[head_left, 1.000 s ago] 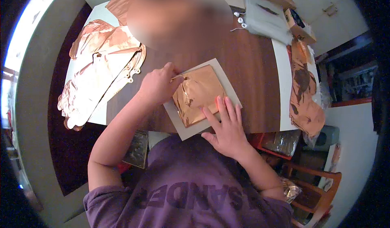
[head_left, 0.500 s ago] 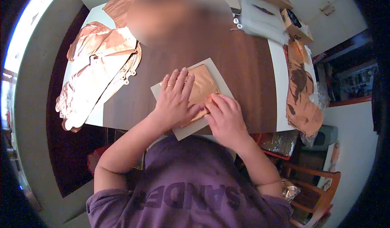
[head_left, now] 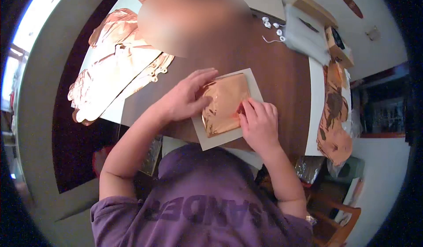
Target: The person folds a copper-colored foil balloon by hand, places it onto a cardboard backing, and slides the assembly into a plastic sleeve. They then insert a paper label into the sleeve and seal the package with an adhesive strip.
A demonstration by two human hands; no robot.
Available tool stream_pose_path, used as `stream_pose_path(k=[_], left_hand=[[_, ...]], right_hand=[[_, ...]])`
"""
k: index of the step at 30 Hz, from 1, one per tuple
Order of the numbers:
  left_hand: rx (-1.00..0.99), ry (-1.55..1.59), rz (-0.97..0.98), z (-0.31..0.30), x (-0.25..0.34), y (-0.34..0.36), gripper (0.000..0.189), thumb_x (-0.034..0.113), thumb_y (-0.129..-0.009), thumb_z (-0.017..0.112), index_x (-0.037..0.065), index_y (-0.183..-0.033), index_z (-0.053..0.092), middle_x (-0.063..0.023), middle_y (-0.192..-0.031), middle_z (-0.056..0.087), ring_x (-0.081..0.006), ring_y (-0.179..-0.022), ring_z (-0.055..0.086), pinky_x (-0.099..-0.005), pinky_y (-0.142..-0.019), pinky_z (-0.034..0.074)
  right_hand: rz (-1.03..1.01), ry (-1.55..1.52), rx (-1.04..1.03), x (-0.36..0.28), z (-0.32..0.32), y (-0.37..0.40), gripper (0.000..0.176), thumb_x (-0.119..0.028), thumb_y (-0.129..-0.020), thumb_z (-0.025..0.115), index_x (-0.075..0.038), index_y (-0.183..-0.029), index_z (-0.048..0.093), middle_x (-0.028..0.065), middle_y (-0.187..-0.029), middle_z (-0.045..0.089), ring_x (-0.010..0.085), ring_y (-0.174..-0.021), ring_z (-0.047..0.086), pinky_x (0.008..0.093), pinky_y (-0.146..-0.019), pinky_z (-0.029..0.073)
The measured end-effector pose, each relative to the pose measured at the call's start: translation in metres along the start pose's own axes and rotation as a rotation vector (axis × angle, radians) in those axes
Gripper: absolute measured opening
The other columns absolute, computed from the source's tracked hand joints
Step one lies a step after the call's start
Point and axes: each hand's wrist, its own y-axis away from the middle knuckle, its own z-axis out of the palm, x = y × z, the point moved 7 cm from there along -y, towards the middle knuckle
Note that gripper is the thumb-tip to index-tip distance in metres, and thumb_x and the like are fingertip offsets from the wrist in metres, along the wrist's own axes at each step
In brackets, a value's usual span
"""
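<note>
A folded copper-coloured foil balloon (head_left: 227,104) lies as a flat, shiny rectangle on a grey sheet of card (head_left: 254,83). My left hand (head_left: 187,98) is at the foil's left edge, fingers stretched out and palm turned inward; whether it touches the foil is hard to see. With thumb and fingers pressed together, my right hand (head_left: 263,120) pinches the foil's right edge. Its fingertips are partly hidden by the hand itself.
Flat copper foil balloons (head_left: 112,77) with small tabs lie on the left of the brown table (head_left: 282,62). White ribbon rolls (head_left: 279,33), a clear plastic bag (head_left: 304,31) and an open box (head_left: 338,46) stand at the back right. More foil (head_left: 332,128) hangs over the right edge.
My left hand has lifted off the foil's top and moved to its left edge, uncovering the folded surface. My right hand stays at the right edge. The camera view has shifted slightly.
</note>
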Motion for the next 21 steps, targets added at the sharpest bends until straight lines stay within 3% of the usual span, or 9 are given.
stream_pose_path(k=[3,4,10,13,16,19,21], left_hand=[[0.133,0.019,-0.119,-0.015,-0.006,0.0,0.052,0.01,-0.087,0.062,-0.001,-0.136,0.048,-0.0211,-0.126,0.056,-0.0308,-0.12,0.057,-0.0376,-0.098,0.048],[0.194,0.001,-0.129,-0.017,-0.001,0.001,0.044,0.008,-0.089,0.06,-0.002,-0.131,0.052,-0.0179,-0.117,0.061,-0.0295,-0.111,0.061,-0.038,-0.095,0.049],[0.128,-0.102,-0.315,-0.016,-0.012,0.003,0.039,0.012,-0.088,0.064,-0.001,-0.124,0.058,-0.0165,-0.114,0.062,-0.0307,-0.106,0.063,-0.0393,-0.092,0.05],[0.242,-0.561,-0.055,-0.003,0.006,0.005,0.054,0.029,-0.085,0.069,-0.001,-0.129,0.055,-0.0209,-0.124,0.058,-0.0355,-0.118,0.055,-0.0462,-0.102,0.042],[0.232,-0.769,-0.003,0.036,0.037,0.011,0.08,0.051,-0.082,0.065,-0.003,-0.137,0.045,-0.026,-0.139,0.046,-0.0415,-0.133,0.041,-0.0537,-0.111,0.029],[0.167,-0.762,-0.033,0.066,0.017,0.01,0.097,0.065,-0.081,0.058,-0.007,-0.143,0.035,-0.0285,-0.148,0.034,-0.0452,-0.14,0.029,-0.057,-0.114,0.021],[0.156,-0.762,-0.056,0.07,0.01,0.012,0.098,0.066,-0.083,0.055,-0.006,-0.146,0.032,-0.0283,-0.151,0.031,-0.0445,-0.142,0.026,-0.0561,-0.115,0.019]], right_hand=[[-0.026,0.007,-0.021,0.001,0.0,-0.002,0.035,-0.021,-0.08,0.07,-0.005,-0.11,0.06,0.0095,-0.109,0.059,0.029,-0.1,0.055,0.0452,-0.09,0.041],[-0.028,0.008,-0.025,0.001,0.001,-0.002,0.034,-0.02,-0.08,0.07,-0.005,-0.11,0.06,0.0096,-0.109,0.059,0.029,-0.1,0.055,0.0452,-0.09,0.041],[-0.029,0.002,-0.035,0.0,0.001,-0.001,0.035,-0.019,-0.081,0.068,-0.004,-0.111,0.06,0.0104,-0.11,0.059,0.0292,-0.1,0.054,0.0455,-0.09,0.041],[-0.029,0.008,-0.029,0.002,0.003,0.001,0.035,-0.017,-0.081,0.068,-0.004,-0.112,0.059,0.0107,-0.111,0.058,0.0292,-0.1,0.054,0.0453,-0.089,0.041],[-0.035,-0.002,-0.039,0.0,0.002,-0.001,0.036,-0.016,-0.08,0.067,-0.003,-0.113,0.059,0.0113,-0.11,0.058,0.0296,-0.099,0.054,0.0448,-0.089,0.042],[-0.039,-0.011,-0.08,0.001,0.0,-0.006,0.036,-0.017,-0.082,0.066,-0.001,-0.113,0.059,0.0122,-0.111,0.058,0.0302,-0.1,0.054,0.0446,-0.089,0.042],[-0.026,-0.028,-0.079,0.003,-0.001,-0.01,0.038,-0.019,-0.083,0.065,0.0,-0.115,0.058,0.0136,-0.114,0.058,0.0317,-0.104,0.053,0.0454,-0.092,0.041]])
